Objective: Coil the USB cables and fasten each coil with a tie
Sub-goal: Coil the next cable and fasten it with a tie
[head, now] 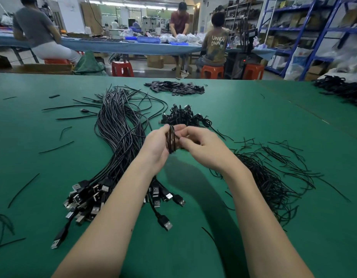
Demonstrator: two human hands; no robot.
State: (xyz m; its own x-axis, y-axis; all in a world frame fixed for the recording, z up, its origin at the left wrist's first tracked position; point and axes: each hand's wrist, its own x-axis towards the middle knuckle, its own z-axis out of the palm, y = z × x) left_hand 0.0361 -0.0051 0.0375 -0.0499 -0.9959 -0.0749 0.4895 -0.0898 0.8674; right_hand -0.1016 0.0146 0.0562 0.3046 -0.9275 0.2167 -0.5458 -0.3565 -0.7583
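Above the green table [53,157], my left hand [158,145] grips a small black coiled USB cable [171,141], held upright between thumb and fingers. My right hand [201,146] pinches at the coil's right side with curled fingers; whether a tie sits between them is hidden. A thick bundle of loose black USB cables [119,129] lies to the left, its plugs [87,197] fanned toward me under my left forearm. A heap of finished coils [183,116] lies just beyond my hands. Thin black ties [274,177] are piled on the right.
A pile of flat black strips [175,88] lies at the table's far side, and more black cables [342,89] at the far right. Stray ties are scattered on the left. Beyond the table, people sit and stand at another bench, with red stools and blue shelving.
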